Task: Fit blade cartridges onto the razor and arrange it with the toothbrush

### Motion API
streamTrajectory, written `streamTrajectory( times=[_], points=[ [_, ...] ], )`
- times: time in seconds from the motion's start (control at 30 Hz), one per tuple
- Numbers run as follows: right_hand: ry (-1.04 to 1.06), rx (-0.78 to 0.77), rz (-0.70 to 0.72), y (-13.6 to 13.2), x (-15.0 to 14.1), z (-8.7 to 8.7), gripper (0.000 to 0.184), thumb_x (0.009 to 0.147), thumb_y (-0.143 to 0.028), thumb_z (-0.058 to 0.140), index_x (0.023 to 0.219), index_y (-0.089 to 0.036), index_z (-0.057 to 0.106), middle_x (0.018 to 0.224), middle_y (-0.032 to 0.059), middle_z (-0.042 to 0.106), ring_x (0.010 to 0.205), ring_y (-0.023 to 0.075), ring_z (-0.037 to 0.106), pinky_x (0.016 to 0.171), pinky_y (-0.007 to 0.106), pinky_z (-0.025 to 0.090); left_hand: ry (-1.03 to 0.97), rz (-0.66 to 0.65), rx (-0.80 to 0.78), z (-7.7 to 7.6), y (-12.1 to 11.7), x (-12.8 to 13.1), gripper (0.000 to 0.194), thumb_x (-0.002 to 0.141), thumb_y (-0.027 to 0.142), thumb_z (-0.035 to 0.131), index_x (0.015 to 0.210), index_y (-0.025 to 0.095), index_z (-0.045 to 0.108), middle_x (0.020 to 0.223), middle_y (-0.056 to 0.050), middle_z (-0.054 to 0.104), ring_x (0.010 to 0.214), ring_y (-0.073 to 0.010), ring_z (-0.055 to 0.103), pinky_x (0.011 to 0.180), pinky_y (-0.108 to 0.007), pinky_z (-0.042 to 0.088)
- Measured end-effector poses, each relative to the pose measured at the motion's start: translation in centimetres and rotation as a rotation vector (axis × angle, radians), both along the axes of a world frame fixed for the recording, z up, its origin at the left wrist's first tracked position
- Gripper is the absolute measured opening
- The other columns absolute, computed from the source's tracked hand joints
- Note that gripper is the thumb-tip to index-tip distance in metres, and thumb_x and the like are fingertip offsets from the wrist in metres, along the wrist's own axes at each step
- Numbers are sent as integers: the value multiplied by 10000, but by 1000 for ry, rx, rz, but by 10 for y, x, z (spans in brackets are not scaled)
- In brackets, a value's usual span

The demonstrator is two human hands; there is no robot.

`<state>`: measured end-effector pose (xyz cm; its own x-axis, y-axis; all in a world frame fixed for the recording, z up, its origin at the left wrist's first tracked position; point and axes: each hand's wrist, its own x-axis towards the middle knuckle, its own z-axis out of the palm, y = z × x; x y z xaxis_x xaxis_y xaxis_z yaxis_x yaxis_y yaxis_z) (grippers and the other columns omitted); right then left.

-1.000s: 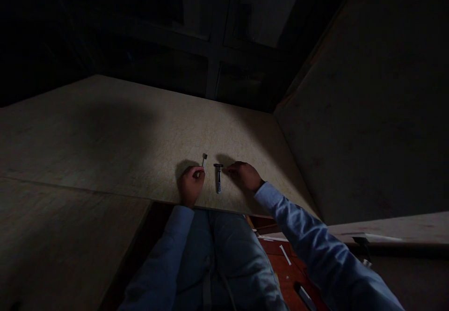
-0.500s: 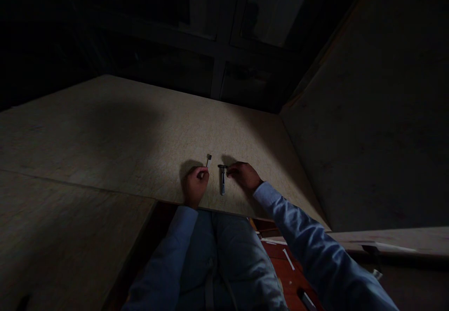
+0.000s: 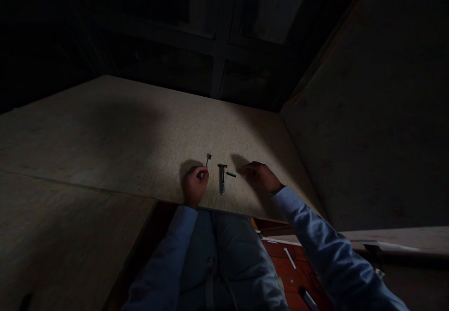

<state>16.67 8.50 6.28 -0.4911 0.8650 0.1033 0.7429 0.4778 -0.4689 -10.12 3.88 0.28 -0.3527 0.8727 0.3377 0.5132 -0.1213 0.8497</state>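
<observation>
In the head view, my left hand rests on the table, closed in a pinch around a slim pale stick with a small dark head. The rest of that stick is hidden by my fingers. Just right of it lies a T-shaped razor, its dark head pointing away from me and its handle toward me. Beside the razor is a short green rod, lying nearly crosswise. My right hand hovers to the right of the green rod, apart from it, fingers stretched leftward with nothing visible in them.
The pale table runs to dark window frames at the back and a dark wall on the right. Its front edge is close to my lap. White strips lie on the reddish floor below right.
My right hand has moved right, away from the razor, and the green rod now shows on the table beside it. My left hand has stayed put.
</observation>
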Motion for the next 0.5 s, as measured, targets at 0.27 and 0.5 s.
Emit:
streamTrajectory(
  times=[0.27, 0.5],
  points=[
    [2, -18, 8, -12, 83, 1, 498, 735, -347, 810, 1199, -193, 714, 1203, 146, 718, 1057, 303, 687, 882, 412, 559, -17, 0, 17, -1, 1, -1, 151, 784, 233, 609, 835, 201, 747, 843, -49, 756, 727, -187, 679, 725, -311, 535],
    [140, -82, 17, -26, 64, -26, 492, 768, -359, 812, 1222, -193, 721, 1154, 148, 736, 1029, 304, 703, 922, 466, 556, -31, 8, -18, -4, 2, -2, 156, 781, 250, 609, 841, 212, 747, 838, -37, 763, 708, -182, 682, 707, -308, 540]
  ],
)
